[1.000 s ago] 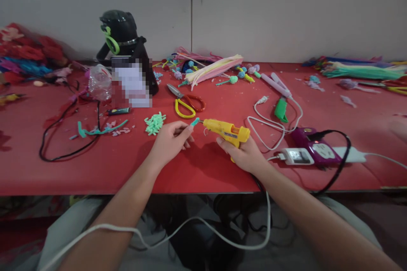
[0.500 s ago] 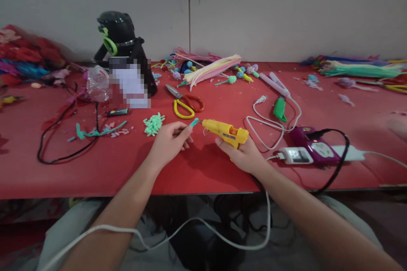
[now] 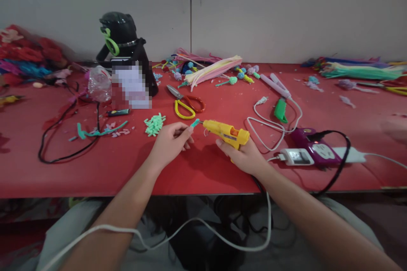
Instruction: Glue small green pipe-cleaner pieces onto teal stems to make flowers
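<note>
Between thumb and fingers, my left hand (image 3: 173,139) pinches a small teal fuzzy piece (image 3: 195,123). My right hand (image 3: 243,154) is wrapped round the handle of a yellow glue gun (image 3: 224,132), whose nozzle points left and is at or very close to the teal piece. Just left of my left hand lies a pile of short mint-green pieces (image 3: 154,125). Scissors (image 3: 184,103) with one yellow and one red handle lie beyond my hands.
A black bottle (image 3: 122,34) stands at the back left behind a blurred screen (image 3: 132,87). Pipe cleaners (image 3: 213,71) lie at the back. A lilac hair iron (image 3: 275,85), green clip (image 3: 280,111) and purple power strip (image 3: 318,148) are on the right, with cables around.
The view has shifted very slightly. Both hands, the teal piece and the glue gun keep nearly the same positions.
</note>
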Tool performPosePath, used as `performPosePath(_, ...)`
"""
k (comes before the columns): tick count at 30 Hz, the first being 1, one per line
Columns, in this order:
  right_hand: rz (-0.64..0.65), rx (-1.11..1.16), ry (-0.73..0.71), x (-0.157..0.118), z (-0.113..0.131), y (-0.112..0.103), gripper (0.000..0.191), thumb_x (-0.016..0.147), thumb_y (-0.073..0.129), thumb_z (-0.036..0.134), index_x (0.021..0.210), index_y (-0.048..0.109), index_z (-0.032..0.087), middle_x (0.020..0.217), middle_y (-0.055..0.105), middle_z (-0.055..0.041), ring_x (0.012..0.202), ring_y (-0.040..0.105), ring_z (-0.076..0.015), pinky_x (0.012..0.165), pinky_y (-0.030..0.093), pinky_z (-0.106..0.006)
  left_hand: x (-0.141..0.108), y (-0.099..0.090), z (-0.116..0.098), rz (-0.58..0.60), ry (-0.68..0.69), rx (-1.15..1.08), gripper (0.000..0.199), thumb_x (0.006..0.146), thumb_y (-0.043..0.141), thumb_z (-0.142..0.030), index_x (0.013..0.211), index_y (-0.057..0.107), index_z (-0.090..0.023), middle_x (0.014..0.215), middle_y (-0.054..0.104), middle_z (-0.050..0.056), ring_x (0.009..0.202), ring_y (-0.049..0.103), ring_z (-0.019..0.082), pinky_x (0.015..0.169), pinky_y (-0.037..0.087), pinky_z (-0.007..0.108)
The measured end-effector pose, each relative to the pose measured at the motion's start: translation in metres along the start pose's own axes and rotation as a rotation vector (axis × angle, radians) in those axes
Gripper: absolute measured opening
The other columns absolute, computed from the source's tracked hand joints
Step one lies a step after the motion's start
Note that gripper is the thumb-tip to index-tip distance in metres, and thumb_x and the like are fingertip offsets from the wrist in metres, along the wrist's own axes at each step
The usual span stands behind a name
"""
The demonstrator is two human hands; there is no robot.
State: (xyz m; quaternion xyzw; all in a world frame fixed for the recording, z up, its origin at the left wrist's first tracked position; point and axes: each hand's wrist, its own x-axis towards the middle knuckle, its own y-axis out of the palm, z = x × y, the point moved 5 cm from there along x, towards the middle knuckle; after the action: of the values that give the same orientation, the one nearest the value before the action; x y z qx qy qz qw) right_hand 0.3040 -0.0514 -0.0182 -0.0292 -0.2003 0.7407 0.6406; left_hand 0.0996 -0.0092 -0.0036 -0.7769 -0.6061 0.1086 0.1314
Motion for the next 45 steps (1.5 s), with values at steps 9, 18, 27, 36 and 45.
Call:
performPosePath(9, -0.007, 0.017, -0.001, 0.0010, 0.0056, -0.0012, 0.018, 0.091, 0.059, 0.034, 0.084, 0.067, 0.019, 0.067, 0.061, -0.0002, 0.060, 0.055, -0.0140, 0.057, 0.046, -0.027, 0.0008, -0.0003, 0.0013, 0.002, 0.000, -0.011, 0.024, 0.095, 0.062, -0.037, 0.085, 0.066, -0.016, 0.070, 0.071, 0.002, 0.053, 0.063, 0.010, 0.051, 0.051, 0.019)
performPosePath(18, 0.004, -0.021, -0.012, -0.0012, 0.0054, 0.0010, 0.021, 0.097, 0.057, 0.038, 0.095, 0.066, 0.019, 0.063, 0.050, 0.0035, 0.056, 0.044, -0.0118, 0.054, 0.040, -0.025, -0.0008, -0.0006, 0.0010, 0.006, -0.003, 0.006, 0.027, 0.096, 0.061, -0.039, 0.082, 0.065, -0.016, 0.069, 0.071, 0.002, 0.053, 0.063, 0.010, 0.051, 0.051, 0.018)
performPosePath(27, 0.016, 0.036, -0.018, -0.0001, 0.0038, 0.0032, 0.019, 0.095, 0.057, 0.036, 0.084, 0.062, 0.021, 0.066, 0.054, 0.0020, 0.058, 0.049, -0.0127, 0.054, 0.042, -0.026, -0.0007, -0.0014, -0.0003, 0.010, -0.028, 0.013, 0.026, 0.095, 0.061, -0.039, 0.082, 0.065, -0.016, 0.070, 0.071, 0.002, 0.054, 0.064, 0.010, 0.050, 0.050, 0.018)
performPosePath(36, -0.007, 0.018, -0.007, -0.0006, 0.0065, 0.0036, 0.022, 0.095, 0.056, 0.034, 0.077, 0.058, 0.023, 0.061, 0.049, 0.0035, 0.054, 0.045, -0.0123, 0.050, 0.040, -0.026, -0.0012, -0.0011, 0.0018, 0.005, -0.040, -0.005, 0.026, 0.094, 0.061, -0.040, 0.083, 0.065, -0.017, 0.070, 0.071, 0.003, 0.053, 0.064, 0.010, 0.051, 0.051, 0.020)
performPosePath(45, -0.011, 0.013, -0.006, -0.0019, 0.0056, 0.0036, 0.021, 0.095, 0.057, 0.036, 0.079, 0.058, 0.023, 0.061, 0.047, 0.0040, 0.053, 0.043, -0.0122, 0.050, 0.038, -0.026, -0.0016, -0.0016, -0.0001, -0.003, -0.037, -0.005, 0.026, 0.093, 0.061, -0.041, 0.084, 0.064, -0.017, 0.071, 0.072, 0.003, 0.054, 0.064, 0.011, 0.051, 0.050, 0.020)
